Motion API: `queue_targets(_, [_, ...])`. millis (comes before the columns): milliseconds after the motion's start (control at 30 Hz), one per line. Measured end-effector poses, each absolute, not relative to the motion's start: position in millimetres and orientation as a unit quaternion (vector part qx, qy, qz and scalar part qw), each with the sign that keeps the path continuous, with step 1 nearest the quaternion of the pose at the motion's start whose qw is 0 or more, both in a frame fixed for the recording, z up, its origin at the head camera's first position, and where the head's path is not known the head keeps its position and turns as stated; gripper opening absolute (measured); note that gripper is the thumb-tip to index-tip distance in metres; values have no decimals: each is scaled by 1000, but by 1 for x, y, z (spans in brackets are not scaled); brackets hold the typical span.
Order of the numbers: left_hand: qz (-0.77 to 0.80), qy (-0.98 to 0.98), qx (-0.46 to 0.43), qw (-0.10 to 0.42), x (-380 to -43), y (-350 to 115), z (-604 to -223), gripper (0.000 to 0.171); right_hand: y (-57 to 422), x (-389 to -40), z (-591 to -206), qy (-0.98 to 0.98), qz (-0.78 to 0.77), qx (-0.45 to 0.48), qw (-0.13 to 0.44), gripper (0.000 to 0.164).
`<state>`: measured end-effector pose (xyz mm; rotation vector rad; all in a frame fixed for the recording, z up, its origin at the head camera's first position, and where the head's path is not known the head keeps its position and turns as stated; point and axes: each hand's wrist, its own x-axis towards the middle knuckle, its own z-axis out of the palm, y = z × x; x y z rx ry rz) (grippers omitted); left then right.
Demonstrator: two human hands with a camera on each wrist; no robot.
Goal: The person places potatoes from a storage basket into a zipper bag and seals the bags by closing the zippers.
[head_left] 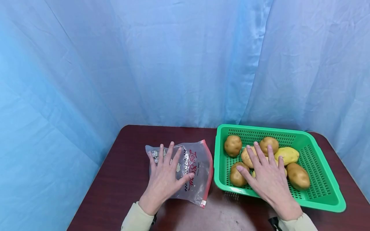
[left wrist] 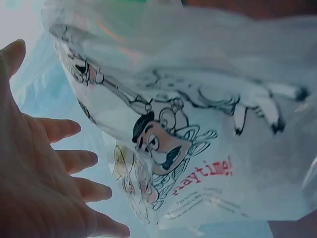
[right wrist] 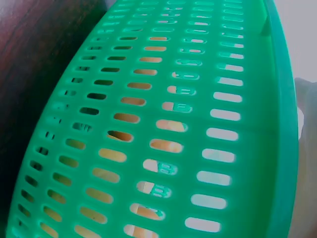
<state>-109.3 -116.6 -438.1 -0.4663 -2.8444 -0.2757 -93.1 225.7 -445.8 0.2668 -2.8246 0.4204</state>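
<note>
My left hand (head_left: 163,181) is spread flat above a clear plastic slider bag (head_left: 199,179) with a red zip edge and red lettering. In the left wrist view the fingers (left wrist: 89,190) stand straight beside the bag (left wrist: 257,163), which carries cartoon prints. Over the front of a green plastic basket (head_left: 326,192) hovers my right hand (head_left: 270,179), fingers spread, holding nothing. Inside lie several brown potatoes (head_left: 233,146) and a yellow, mango-like oblong (head_left: 289,156); the right hand partly hides others. The basket's slotted wall (right wrist: 198,124) covers most of the right wrist view.
Bag and basket rest side by side on a dark reddish-brown table (head_left: 115,179). Light blue curtains (head_left: 173,64) hang behind the table and along its left side. The basket's right end reaches close to the table's right edge.
</note>
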Motion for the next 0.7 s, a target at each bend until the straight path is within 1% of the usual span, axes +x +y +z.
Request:
queue_targets(167, [-91, -974, -178, 110, -108, -115, -442, 92, 226, -91, -446, -975, 148, 91, 138, 79])
queue_targets(400, [-83, -971, -194, 110, -116, -120, -452, 88, 227, -87, -448, -974, 156, 92, 137, 79])
queue_targets(467, [-88, -969, -198, 116, -118, -124, -454, 83, 227, -87, -449, -974, 156, 93, 137, 79])
queue_targets(700, [-144, -954, -215, 153, -122, -140, -455, 54, 228, -87, -453, -973, 158, 93, 142, 78])
